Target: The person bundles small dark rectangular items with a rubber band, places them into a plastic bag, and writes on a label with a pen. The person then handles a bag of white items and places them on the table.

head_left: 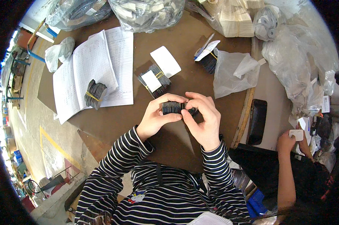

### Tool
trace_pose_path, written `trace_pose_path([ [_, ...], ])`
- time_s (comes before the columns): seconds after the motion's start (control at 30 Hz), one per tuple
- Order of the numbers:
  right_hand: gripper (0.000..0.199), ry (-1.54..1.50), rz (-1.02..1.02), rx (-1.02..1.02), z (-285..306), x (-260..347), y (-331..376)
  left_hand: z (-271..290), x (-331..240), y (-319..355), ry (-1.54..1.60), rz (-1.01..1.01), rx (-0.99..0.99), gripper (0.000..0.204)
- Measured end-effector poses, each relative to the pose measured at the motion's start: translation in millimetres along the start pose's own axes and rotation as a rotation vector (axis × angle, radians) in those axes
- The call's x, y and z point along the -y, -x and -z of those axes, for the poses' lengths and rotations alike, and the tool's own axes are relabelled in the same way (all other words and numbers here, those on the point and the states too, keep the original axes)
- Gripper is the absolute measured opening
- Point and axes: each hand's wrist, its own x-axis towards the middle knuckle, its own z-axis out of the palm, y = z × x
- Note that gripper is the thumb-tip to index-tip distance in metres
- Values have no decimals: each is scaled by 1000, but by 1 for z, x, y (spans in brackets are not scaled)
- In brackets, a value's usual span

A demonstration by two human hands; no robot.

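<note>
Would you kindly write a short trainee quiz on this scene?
1. Fill in: The black bundle on the open notebook has a ____ band.
2. What do the wearer's left hand and right hand hold? A) a pen; B) black stacked pieces; C) a plastic bag.
3. True or false: the notebook lies to the right of both hands.

Key: 1. yellow; 2. B; 3. false, it lies to the left.

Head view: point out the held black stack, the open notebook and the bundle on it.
Held black stack (172, 107): head view, ridged side.
Open notebook (93, 63): head view, right page.
Bundle (97, 90): head view, dark upper part.
</note>
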Motion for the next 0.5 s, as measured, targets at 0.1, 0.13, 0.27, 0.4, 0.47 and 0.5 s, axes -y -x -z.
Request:
trace_pose_path([
  [0.1, 18, 15, 4, -2, -1, -2, 1, -1, -3, 0, -13, -6, 2, 42],
  [0.13, 18, 13, 2, 0, -1, -3, 1, -1, -4, -1, -22, -6, 4, 41],
  [0.27, 17, 4, 0, 6, -1, -4, 2, 0, -3, -1, -69, -33, 15, 42],
  [0.4, 18, 5, 5, 16, 0, -4, 2, -1, -3, 0, -56, -18, 19, 41],
  [0.47, 18, -3, 4, 11, -2, -3, 2, -1, -2, 0, -32, -11, 16, 41],
  [0.5, 18, -6, 3, 8, -2, -3, 2, 0, -2, 0, -29, -10, 17, 41],
])
